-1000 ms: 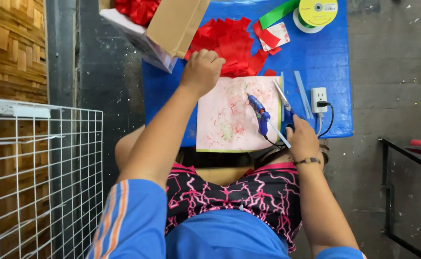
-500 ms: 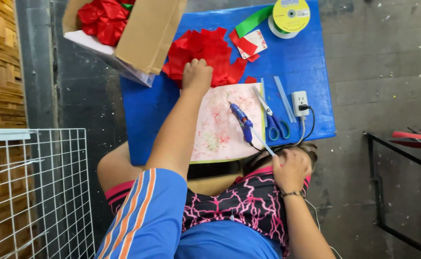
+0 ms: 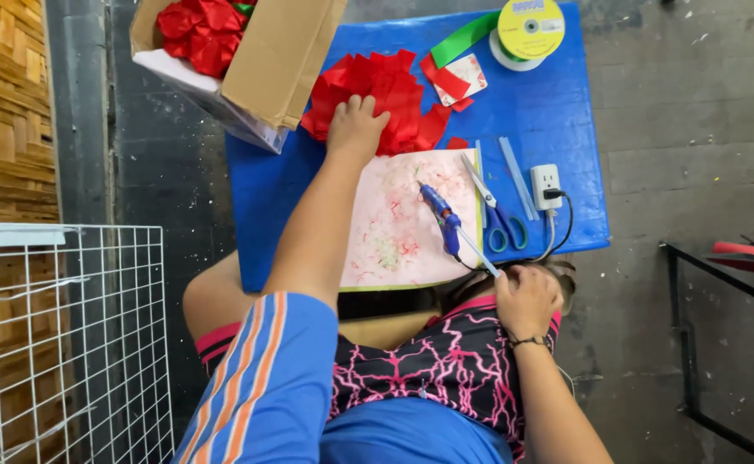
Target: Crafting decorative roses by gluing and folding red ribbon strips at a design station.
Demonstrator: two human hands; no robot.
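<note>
Nearest, right hand [image 3: 527, 301] curled into a loose fist at the lap edge, grip seemingly closed around the tail of the glue stick [image 3: 478, 254] feeding the blue glue gun [image 3: 441, 215]; hard to tell how firmly. Best kept steady there, nozzle resting on the stained pink mat [image 3: 407, 219] so drips land on it and not on the blue desk [image 3: 566, 120]. Scissors [image 3: 493, 210] and power strip [image 3: 546, 185] just beside, cord clear of the nozzle. Further out, left hand [image 3: 355, 129] reaching, fingers spread flat on the pile of red cut pieces [image 3: 386, 90], grip released, nothing lifted yet. Worth pinching a single piece by its edge. Beyond, cardboard box [image 3: 265, 60] holding red bows, and a yellow ribbon spool [image 3: 527, 30].
</note>
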